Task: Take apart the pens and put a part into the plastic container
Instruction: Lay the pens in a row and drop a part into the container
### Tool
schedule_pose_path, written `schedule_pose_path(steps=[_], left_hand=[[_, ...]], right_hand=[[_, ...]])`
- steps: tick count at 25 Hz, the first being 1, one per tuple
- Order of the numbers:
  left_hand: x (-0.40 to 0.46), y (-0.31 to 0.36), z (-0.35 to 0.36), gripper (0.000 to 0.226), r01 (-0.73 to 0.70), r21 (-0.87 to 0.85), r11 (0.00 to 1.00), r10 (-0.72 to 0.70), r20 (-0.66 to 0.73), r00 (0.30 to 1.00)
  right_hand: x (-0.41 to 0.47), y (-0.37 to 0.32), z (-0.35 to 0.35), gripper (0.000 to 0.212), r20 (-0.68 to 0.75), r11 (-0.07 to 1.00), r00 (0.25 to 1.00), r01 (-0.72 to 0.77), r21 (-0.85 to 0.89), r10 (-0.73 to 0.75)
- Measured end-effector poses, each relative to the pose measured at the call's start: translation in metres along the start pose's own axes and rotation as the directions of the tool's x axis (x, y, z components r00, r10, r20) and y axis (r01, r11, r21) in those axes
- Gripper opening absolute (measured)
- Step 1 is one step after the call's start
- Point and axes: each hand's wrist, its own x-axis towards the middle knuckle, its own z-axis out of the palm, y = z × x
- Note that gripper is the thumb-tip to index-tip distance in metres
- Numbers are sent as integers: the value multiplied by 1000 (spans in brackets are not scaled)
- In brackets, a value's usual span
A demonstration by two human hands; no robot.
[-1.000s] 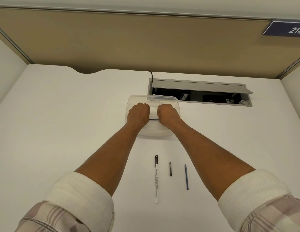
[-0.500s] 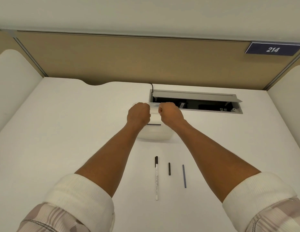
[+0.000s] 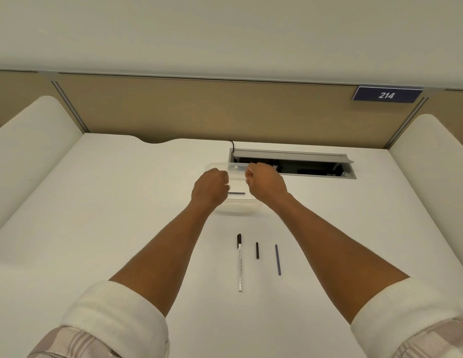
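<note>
A clear plastic container [image 3: 240, 211] stands on the white desk, partly hidden by my fists. A thin dark pen part [image 3: 237, 193] lies level inside it, its left end next to my left hand [image 3: 211, 188]. My right hand [image 3: 266, 184] hovers over the container's right side. Both hands are closed fists a little apart, with nothing visible in them. Nearer to me lie a white pen with a black cap [image 3: 240, 264], a short black piece [image 3: 257, 250] and a thin blue refill [image 3: 277, 259], side by side.
An open grey cable hatch [image 3: 292, 164] is sunk into the desk just behind the container, with a black cable [image 3: 232, 144] at its left corner. A tan partition with a blue "214" sign [image 3: 386, 95] closes the back. White side panels flank the desk.
Both hands held the dark part between them over the container. They have moved apart and it now lies lower, inside the container. The head camera tilted up.
</note>
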Motion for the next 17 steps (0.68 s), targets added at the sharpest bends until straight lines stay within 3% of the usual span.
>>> schedule_pose_path(steps=[6,12,17], left_hand=[[-43,-16,24,15,-7,-72,997,15,110,994],[-96,-22,56,24,44,-84,995,-25,214,977],[-128,-16,74,36,-45,-94,995,67,240,968]], right_hand=[[-55,14,15,9,0,1000,1000,12,-14,-12],[-114,43,49,12,93,1000,995,-28,5,27],[-156,68,66,21,131,993,984,-119,-6,118]])
